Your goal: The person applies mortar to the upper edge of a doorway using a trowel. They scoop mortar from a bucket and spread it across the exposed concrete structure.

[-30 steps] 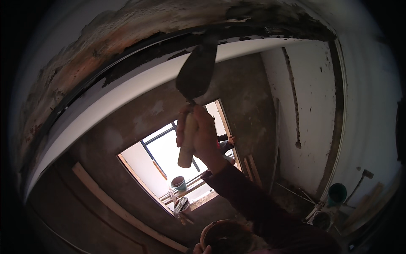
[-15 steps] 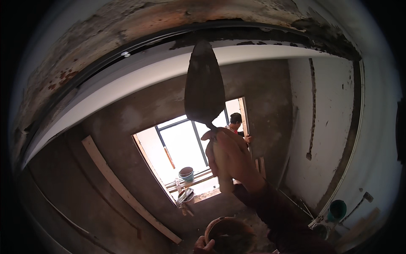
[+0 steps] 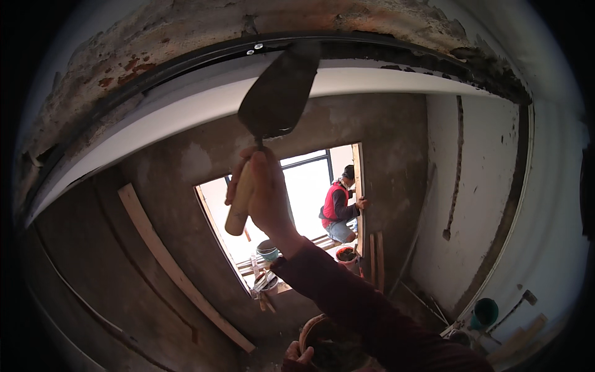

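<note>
Raised in front of me, my right hand [image 3: 271, 201] is closed round the wooden handle of a pointing trowel [image 3: 277, 99]. The dark blade points up, its tip over the dark mortar strip [image 3: 365, 54] along the beam; whether they touch I cannot tell. Low in the view, my left hand [image 3: 299, 354] grips the rim of a round bucket [image 3: 308, 330]. Dark material lies inside the bucket, partly hidden behind my right sleeve. Two small shiny studs show on the beam edge, left of the blade tip.
Through the window opening, a person in a red vest [image 3: 334, 201] crouches, one hand on the frame. Buckets and tools stand on the sill, including a teal bucket [image 3: 268, 251]. A long board [image 3: 180, 266] leans at left. A green bucket [image 3: 484, 313] sits low at right.
My right hand and the trowel have swung left, and the blade now leans to the right. The person at the window shows more fully. My left hand still holds the bucket.
</note>
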### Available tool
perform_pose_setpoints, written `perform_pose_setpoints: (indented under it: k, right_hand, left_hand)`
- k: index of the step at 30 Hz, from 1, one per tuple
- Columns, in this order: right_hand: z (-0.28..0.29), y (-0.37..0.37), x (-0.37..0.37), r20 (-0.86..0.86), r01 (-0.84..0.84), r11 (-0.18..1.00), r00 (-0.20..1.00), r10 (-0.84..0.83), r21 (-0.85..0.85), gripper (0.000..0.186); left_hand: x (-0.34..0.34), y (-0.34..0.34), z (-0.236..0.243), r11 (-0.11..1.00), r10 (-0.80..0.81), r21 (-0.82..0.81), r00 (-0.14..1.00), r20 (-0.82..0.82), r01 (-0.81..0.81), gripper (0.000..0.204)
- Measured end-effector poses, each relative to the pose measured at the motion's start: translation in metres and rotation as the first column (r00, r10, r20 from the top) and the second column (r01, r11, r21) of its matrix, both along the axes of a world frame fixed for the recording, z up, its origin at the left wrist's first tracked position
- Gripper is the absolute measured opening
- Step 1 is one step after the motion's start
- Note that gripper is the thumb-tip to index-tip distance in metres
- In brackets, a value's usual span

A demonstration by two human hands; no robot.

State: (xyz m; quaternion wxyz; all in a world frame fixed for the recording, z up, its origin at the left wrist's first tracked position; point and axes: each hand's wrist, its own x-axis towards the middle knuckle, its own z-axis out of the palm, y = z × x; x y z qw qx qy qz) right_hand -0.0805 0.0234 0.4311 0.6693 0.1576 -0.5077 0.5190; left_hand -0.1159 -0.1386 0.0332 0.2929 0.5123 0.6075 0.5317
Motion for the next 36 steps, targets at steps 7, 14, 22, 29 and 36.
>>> perform_pose_setpoints:
  k: [7,14,22,29,36]
  right_hand:
    - [-0.031,-0.016,0.039,0.335,0.136,0.985,0.937,-0.094,-0.102,0.033]
    - [-0.069,-0.031,0.124,0.329,0.105,0.99,0.942,-0.069,-0.096,0.032]
    - [-0.071,0.009,0.156,0.552,0.308,0.943,0.768,-0.325,0.128,0.031]
    - [-0.173,-0.013,0.298,0.912,0.523,0.774,-0.017,-0.411,0.358,0.042]
    - [-0.247,-0.062,0.317,0.508,-0.171,0.726,-0.608,-0.61,0.666,0.018]
  left_hand:
    - [0.017,-0.025,0.078,0.994,-0.065,-0.052,0.909,0.411,0.095,0.018]
    - [0.01,-0.017,0.067,0.977,-0.103,0.188,0.995,0.001,0.101,0.019]
    - [0.005,-0.018,0.058,0.994,-0.099,-0.035,0.983,0.154,0.105,0.021]
    - [-0.003,-0.012,0.065,0.964,-0.107,0.075,0.627,-0.772,0.256,0.029]
    - [0.038,-0.073,0.072,0.944,0.007,-0.301,0.908,0.42,0.133,0.018]
